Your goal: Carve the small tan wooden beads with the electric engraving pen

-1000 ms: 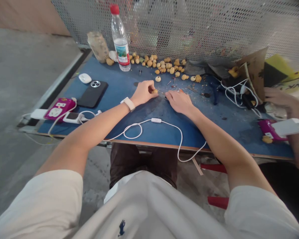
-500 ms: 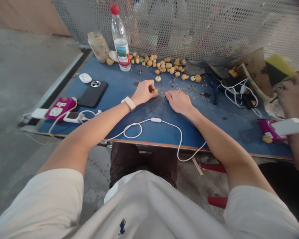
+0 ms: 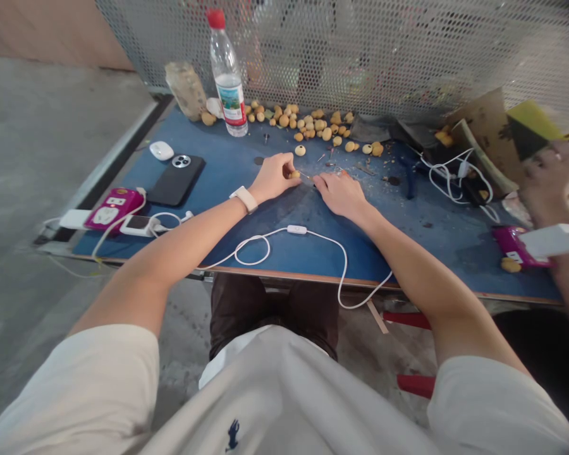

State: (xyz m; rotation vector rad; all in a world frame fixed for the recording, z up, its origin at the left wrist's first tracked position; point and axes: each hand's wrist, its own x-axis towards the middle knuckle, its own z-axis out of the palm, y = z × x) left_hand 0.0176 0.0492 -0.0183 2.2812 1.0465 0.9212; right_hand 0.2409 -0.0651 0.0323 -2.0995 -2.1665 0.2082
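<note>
L hand point(image 3: 272, 177) pinching small round tan bead point(image 3: 294, 174) — thin metal pin point(image 3: 304, 174) just right of it. R hand point(image 3: 341, 193) lies flat, fingers together, on scuffed blue surface point(image 3: 303, 259), near bead.

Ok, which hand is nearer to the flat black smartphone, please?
Left. The left hand rests nearer, not touching the flat black smartphone; the right hand lies farther, beyond the left hand.

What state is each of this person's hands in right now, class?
Left hand: closed, holding a small tan bead.
Right hand: cannot be told whether it holds the thin metal pin.
</note>
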